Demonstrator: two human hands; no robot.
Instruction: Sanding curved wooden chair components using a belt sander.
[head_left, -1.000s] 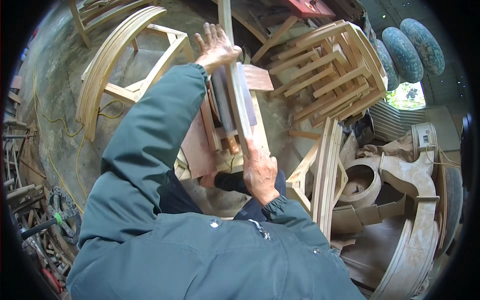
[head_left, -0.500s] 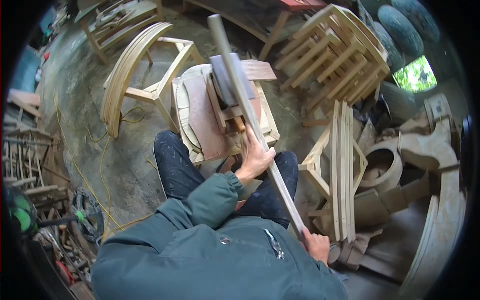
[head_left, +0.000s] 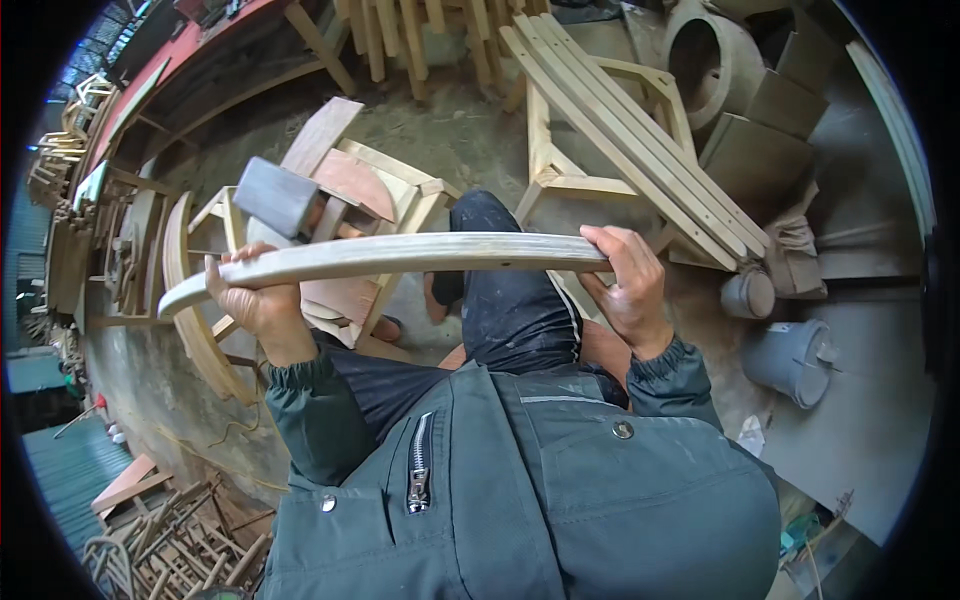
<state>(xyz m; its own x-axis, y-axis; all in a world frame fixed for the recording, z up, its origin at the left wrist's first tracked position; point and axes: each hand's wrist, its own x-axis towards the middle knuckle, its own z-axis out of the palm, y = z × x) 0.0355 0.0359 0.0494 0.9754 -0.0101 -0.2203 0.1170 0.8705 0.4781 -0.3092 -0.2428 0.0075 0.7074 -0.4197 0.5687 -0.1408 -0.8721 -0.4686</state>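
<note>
A long, gently curved wooden slat (head_left: 430, 254) lies crosswise in front of my body, pale along its top face. My left hand (head_left: 262, 305) grips it near its left end, thumb and fingers wrapped round it. At the right end, my right hand (head_left: 632, 285) holds it between thumb and fingers. Beyond the slat stands a low wooden frame (head_left: 405, 215) bearing thin reddish boards (head_left: 355, 182). A grey block-shaped piece (head_left: 277, 197) sits up at its left side, partly over a wooden part. The slat hides some of that frame.
Curved slats (head_left: 640, 140) rest on a wooden frame at the right. Grey buckets (head_left: 788, 362) stand right of my right arm. Another curved wooden frame (head_left: 180, 290) is at the left, near a yellow cord. A red-topped bench (head_left: 190, 75) runs along the far left.
The slat has swung from steeply upright to nearly level. My left hand has moved left along with it, and my right hand has risen. My view and body have turned to the right.
</note>
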